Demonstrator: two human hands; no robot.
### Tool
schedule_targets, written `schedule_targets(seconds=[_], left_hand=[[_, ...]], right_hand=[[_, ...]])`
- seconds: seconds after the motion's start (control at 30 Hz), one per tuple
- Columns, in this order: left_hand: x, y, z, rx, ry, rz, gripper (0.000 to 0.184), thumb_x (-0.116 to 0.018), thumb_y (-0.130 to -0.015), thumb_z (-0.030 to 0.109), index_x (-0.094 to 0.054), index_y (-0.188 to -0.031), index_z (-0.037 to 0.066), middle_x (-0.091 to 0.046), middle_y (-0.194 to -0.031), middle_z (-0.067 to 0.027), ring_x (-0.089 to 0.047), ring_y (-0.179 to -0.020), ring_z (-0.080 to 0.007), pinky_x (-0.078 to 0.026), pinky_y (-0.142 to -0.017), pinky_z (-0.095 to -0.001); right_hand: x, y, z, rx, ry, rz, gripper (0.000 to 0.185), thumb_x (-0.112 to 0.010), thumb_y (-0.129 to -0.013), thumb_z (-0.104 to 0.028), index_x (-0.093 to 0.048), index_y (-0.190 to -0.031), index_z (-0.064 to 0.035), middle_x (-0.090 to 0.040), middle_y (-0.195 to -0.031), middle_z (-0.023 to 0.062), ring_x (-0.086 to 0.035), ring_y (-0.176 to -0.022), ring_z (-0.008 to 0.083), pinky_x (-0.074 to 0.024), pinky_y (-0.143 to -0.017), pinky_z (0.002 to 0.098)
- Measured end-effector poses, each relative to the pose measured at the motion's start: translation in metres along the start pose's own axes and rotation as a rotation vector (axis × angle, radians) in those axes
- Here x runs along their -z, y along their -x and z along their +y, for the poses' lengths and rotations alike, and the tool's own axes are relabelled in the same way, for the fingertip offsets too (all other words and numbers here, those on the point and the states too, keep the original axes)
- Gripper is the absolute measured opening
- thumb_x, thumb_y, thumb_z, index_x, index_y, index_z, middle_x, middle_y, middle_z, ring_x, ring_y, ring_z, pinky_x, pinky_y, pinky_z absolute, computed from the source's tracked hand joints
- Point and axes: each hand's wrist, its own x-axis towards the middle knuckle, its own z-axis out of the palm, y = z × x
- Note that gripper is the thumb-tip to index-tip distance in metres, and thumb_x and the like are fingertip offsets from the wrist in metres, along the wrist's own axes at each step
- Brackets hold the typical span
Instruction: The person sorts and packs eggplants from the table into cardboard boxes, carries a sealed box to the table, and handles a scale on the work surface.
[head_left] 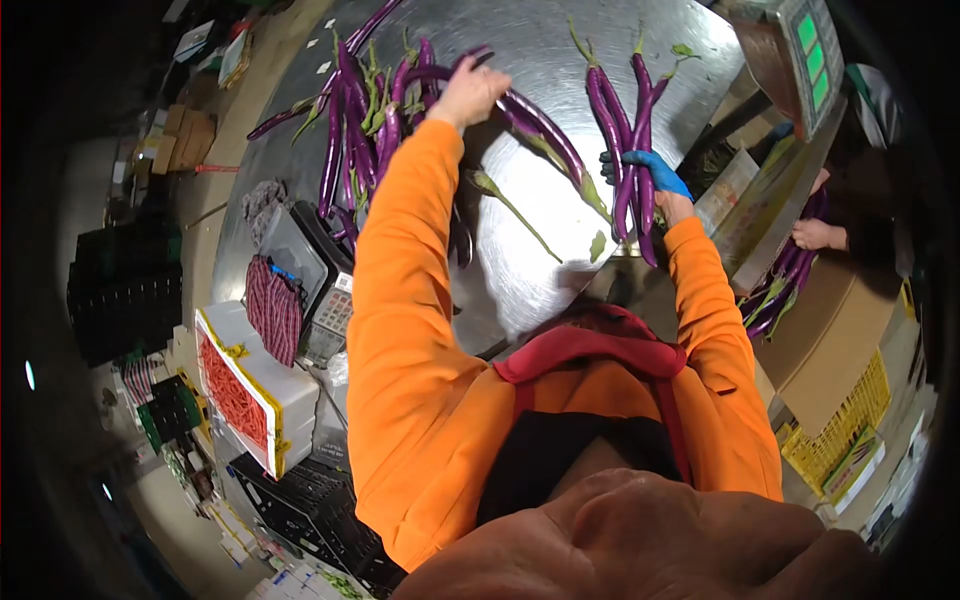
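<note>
My left hand [472, 92], bare, is closed on a purple eggplant [545, 128] whose green stem end points down to the right. To its left, a loose pile of long eggplants [350, 120] with green stems lies on the metal table [540, 40]. My right hand [655, 175], in a blue glove, is wrapped round a small bunch of long eggplants [643, 130], stems away from me. Between my hands a thin green-stemmed piece [515, 215] and a bit of leaf [598, 246] lie on the shiny surface.
A scale display [812, 62] with green screens stands at upper right. Beyond a carton [835, 330], another person's hand [815, 235] holds eggplants [785, 285]. Left are a calculator-like keypad [333, 313], a striped cloth [273, 315] and a white box [285, 400] of red ties.
</note>
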Motion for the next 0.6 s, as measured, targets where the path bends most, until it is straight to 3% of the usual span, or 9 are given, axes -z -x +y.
schedule_targets(seconds=[0.1, 0.17, 0.2, 0.27, 0.37, 0.4, 0.47, 0.5, 0.6], left_hand=[[0.065, 0.002, -0.054, -0.007, -0.007, 0.097, 0.014, -0.055, -0.075, 0.005, -0.055, -0.089, 0.009, -0.062, -0.079, -0.0074, -0.062, -0.076, -0.0255, -0.048, -0.072, -0.0449], [0.198, -0.002, -0.029, 0.203, -0.071, -0.177, 0.032, -0.067, -0.062, 0.013, -0.061, -0.091, 0.001, -0.062, -0.087, -0.0164, -0.060, -0.084, -0.0324, -0.048, -0.075, -0.0379], [0.181, 0.008, -0.056, 0.143, -0.039, 0.144, 0.027, -0.066, -0.065, 0.013, -0.060, -0.088, 0.001, -0.062, -0.087, -0.0176, -0.059, -0.084, -0.0344, -0.047, -0.075, -0.0393], [0.177, 0.019, -0.079, 0.086, -0.013, 0.461, 0.022, -0.065, -0.068, 0.012, -0.059, -0.086, 0.001, -0.061, -0.087, -0.0187, -0.058, -0.083, -0.0365, -0.047, -0.076, -0.0407], [0.231, 0.010, -0.063, 0.627, 0.266, 0.330, 0.017, -0.065, -0.072, 0.013, -0.057, -0.082, 0.001, -0.062, -0.081, -0.0159, -0.059, -0.077, -0.0337, -0.048, -0.071, -0.0387], [0.225, 0.010, -0.065, 0.638, 0.262, 0.332, 0.017, -0.065, -0.072, 0.013, -0.057, -0.082, 0.001, -0.062, -0.081, -0.0159, -0.059, -0.077, -0.0337, -0.048, -0.071, -0.0387], [0.200, 0.008, -0.071, 0.855, 1.250, 0.234, 0.017, -0.063, -0.078, 0.017, -0.058, -0.083, 0.001, -0.061, -0.075, -0.0116, -0.059, -0.067, -0.0256, -0.048, -0.063, -0.0339], [0.194, 0.009, -0.061, 0.856, 1.252, 0.243, 0.017, -0.063, -0.078, 0.017, -0.058, -0.083, 0.001, -0.061, -0.075, -0.0116, -0.059, -0.067, -0.0256, -0.048, -0.063, -0.0339], [0.165, 0.008, -0.008, 0.836, 2.175, 0.040, 0.014, -0.063, -0.080, 0.016, -0.057, -0.079, 0.003, -0.059, -0.070, -0.0059, -0.057, -0.058, -0.0158, -0.046, -0.055, -0.0284]], right_hand=[[0.006, -0.002, -0.003, -0.035, -0.001, -0.067, 0.042, -0.053, -0.079, -0.011, -0.050, -0.115, 0.0101, -0.060, -0.106, 0.0190, -0.062, -0.091, 0.0263, -0.0486, -0.087, 0.0361], [0.007, -0.003, 0.000, -0.061, -0.008, -0.099, 0.043, -0.053, -0.079, -0.011, -0.049, -0.116, 0.0101, -0.060, -0.108, 0.0191, -0.061, -0.092, 0.0263, -0.0482, -0.088, 0.0361], [0.005, -0.002, 0.000, -0.050, -0.003, -0.094, 0.043, -0.054, -0.078, -0.010, -0.050, -0.115, 0.0103, -0.060, -0.107, 0.0189, -0.061, -0.092, 0.0261, -0.0485, -0.087, 0.0360], [0.003, -0.001, -0.001, -0.022, 0.006, -0.084, 0.043, -0.056, -0.077, -0.009, -0.050, -0.114, 0.0106, -0.060, -0.106, 0.0187, -0.062, -0.091, 0.0257, -0.0492, -0.086, 0.0357], [0.005, -0.002, -0.001, -0.045, -0.010, -0.103, 0.043, -0.056, -0.077, -0.009, -0.050, -0.115, 0.0106, -0.060, -0.108, 0.0188, -0.061, -0.092, 0.0263, -0.0490, -0.086, 0.0358], [0.005, -0.003, -0.001, -0.051, -0.020, -0.107, 0.042, -0.055, -0.077, -0.009, -0.050, -0.115, 0.0106, -0.059, -0.108, 0.0189, -0.061, -0.092, 0.0265, -0.0488, -0.087, 0.0358], [0.004, -0.004, -0.001, -0.058, -0.026, -0.118, 0.042, -0.055, -0.077, -0.008, -0.050, -0.114, 0.0107, -0.060, -0.108, 0.0191, -0.061, -0.092, 0.0269, -0.0490, -0.086, 0.0361], [0.004, -0.004, -0.001, -0.058, -0.039, -0.124, 0.042, -0.055, -0.077, -0.008, -0.050, -0.114, 0.0107, -0.060, -0.107, 0.0194, -0.062, -0.091, 0.0273, -0.0492, -0.086, 0.0364], [0.005, -0.004, 0.000, -0.058, -0.046, -0.081, 0.041, -0.055, -0.077, -0.007, -0.050, -0.113, 0.0108, -0.060, -0.106, 0.0197, -0.062, -0.090, 0.0278, -0.0498, -0.085, 0.0369]])
